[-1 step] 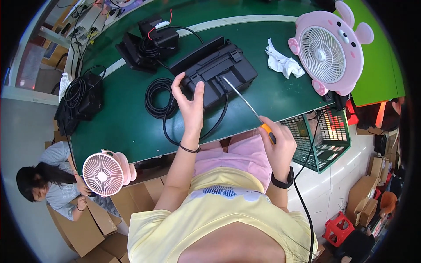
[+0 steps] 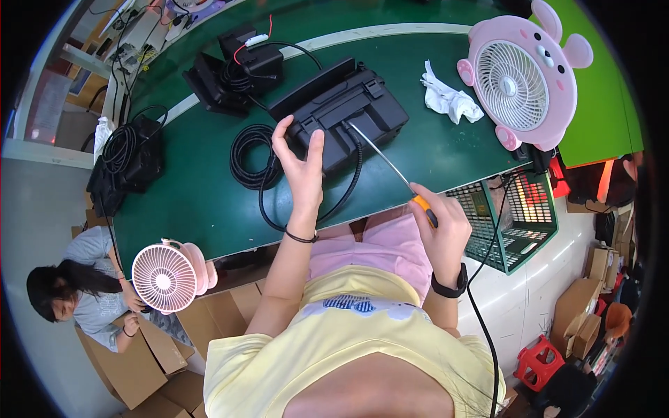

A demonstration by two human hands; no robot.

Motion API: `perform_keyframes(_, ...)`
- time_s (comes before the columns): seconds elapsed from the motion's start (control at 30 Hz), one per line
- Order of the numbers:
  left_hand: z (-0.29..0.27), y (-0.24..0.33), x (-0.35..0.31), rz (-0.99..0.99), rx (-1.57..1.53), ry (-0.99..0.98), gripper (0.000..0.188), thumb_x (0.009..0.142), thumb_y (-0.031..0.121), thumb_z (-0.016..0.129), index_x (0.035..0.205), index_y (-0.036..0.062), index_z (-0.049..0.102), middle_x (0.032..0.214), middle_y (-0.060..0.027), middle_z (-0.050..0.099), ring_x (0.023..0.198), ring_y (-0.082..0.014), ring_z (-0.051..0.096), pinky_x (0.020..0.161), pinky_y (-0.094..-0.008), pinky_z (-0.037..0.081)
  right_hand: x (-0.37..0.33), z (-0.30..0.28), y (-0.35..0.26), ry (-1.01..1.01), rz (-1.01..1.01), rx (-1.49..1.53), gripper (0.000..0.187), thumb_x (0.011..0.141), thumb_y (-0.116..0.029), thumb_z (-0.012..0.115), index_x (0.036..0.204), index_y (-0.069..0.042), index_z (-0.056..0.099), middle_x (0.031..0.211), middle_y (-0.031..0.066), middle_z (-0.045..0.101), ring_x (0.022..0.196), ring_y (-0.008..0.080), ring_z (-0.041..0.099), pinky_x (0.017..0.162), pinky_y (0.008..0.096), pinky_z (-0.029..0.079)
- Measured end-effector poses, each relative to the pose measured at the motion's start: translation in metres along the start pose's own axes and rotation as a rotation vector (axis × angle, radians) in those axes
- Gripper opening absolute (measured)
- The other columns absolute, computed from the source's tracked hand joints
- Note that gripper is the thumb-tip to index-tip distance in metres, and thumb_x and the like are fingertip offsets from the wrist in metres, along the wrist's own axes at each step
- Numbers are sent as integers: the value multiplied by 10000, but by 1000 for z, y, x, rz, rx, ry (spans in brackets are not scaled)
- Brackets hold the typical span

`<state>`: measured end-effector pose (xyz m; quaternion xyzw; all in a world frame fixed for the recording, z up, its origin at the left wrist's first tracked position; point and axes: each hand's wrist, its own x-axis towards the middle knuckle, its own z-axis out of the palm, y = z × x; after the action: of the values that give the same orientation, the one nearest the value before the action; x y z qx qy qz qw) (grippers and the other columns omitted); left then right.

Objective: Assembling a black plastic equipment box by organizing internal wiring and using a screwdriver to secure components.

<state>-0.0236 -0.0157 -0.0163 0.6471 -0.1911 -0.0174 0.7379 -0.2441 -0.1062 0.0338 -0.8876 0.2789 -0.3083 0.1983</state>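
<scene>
A black plastic box (image 2: 380, 104) with a raised flap lies tilted on the green table (image 2: 202, 209). My left hand (image 2: 303, 174) grips its near left corner, thumb and forefinger spread around it; the other fingers are mostly hidden. In my right hand (image 2: 446, 226) is a screwdriver (image 2: 387, 160) with an orange and black handle. Its long shaft points up and left, the tip at the box's front, beside where a black cable (image 2: 359, 167) comes out. Whether the tip sits on a screw is too small to tell. That cable runs to a coil (image 2: 240, 157) left of the box.
More black units with coiled cables (image 2: 237, 70) (image 2: 129, 153) stand to the left. A white crumpled cloth (image 2: 449, 97) and a pink animal-shaped fan (image 2: 523, 83) are at right, a small pink fan (image 2: 164, 279) at the near left edge. Below right hangs a green crate (image 2: 481, 230). Another person (image 2: 90, 292) sits left.
</scene>
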Motion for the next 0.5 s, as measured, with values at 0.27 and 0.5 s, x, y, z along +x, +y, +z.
perform_keyframes(0.27,-2,-1,1,-58,-91,-68,551,885,127,725,1354,67,442,1305,-106,414,1226,-222,427,1074,-343,333,-1,8,-3,-65,134,92,221,890,-154,698,1111,-142,716,816,70,712,648,254,664,581,348,519)
perform_keyframes(0.5,-8,-2,4,-31,-52,-109,528,868,79,729,1327,70,468,1318,-103,358,1249,-235,405,1064,-371,401,1,14,22,-425,410,678,316,1015,-198,537,1285,-61,627,741,63,675,543,143,597,511,258,465)
